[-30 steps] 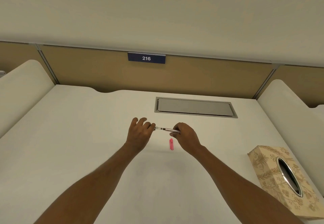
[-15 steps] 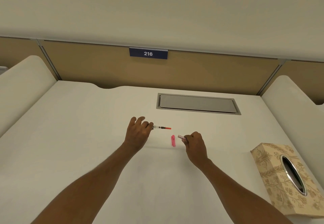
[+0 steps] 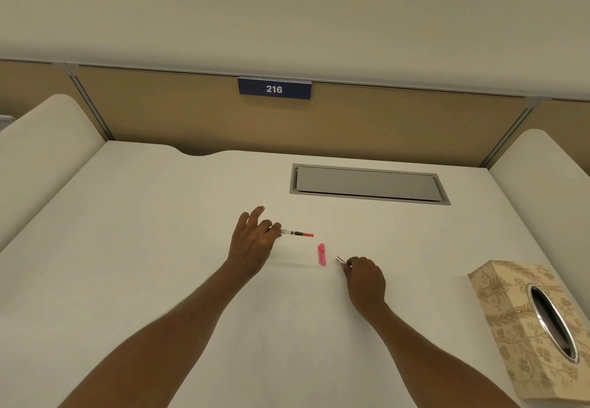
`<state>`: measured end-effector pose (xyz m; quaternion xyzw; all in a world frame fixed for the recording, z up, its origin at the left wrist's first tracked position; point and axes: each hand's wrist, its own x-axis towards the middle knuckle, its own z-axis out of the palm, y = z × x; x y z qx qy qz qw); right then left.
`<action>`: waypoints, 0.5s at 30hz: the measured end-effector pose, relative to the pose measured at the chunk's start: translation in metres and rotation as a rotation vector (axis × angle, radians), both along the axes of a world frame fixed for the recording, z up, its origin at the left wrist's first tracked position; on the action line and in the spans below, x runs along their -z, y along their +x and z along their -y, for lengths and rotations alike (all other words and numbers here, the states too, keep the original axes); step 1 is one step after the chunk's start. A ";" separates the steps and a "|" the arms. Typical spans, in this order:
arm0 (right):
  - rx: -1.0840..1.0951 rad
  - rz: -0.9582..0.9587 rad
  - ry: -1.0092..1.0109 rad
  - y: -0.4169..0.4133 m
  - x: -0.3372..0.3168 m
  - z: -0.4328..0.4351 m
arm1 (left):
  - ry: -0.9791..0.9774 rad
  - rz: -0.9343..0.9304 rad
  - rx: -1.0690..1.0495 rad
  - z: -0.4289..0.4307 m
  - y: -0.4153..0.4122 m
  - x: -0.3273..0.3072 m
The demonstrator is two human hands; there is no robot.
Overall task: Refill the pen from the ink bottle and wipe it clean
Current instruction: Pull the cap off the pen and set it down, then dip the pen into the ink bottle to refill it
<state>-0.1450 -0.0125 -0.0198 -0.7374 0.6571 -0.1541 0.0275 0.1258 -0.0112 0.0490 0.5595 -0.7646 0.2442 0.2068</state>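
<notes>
My left hand (image 3: pixel 252 241) pinches the front section of the pen (image 3: pixel 295 233), a thin clear tube with a dark band and a red end pointing right, just above the white desk (image 3: pixel 159 248). My right hand (image 3: pixel 364 280) holds the pen barrel (image 3: pixel 340 260), a short pinkish-silver tube, low over the desk to the right. A pink cap (image 3: pixel 322 254) lies on the desk between both hands. No ink bottle is in view.
A patterned beige tissue box (image 3: pixel 539 328) with an oval opening sits at the right front. A grey recessed cable hatch (image 3: pixel 368 183) lies in the desk behind the hands. Curved white side dividers and a tan back panel with a "216" sign (image 3: pixel 274 89) enclose the desk.
The pen came apart: my right hand pulled the barrel off and moved it right and down toward the desk, while my left hand kept the inner section in place.
</notes>
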 end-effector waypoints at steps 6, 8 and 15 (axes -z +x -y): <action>-0.008 -0.060 -0.047 0.000 0.006 0.000 | 0.016 -0.045 -0.022 0.000 0.003 0.006; -0.015 -0.092 -0.054 0.000 0.007 0.000 | 0.024 -0.079 -0.034 -0.002 0.003 0.006; -0.050 -0.068 -0.098 0.009 -0.004 0.005 | -0.005 -0.101 -0.079 0.001 0.010 0.014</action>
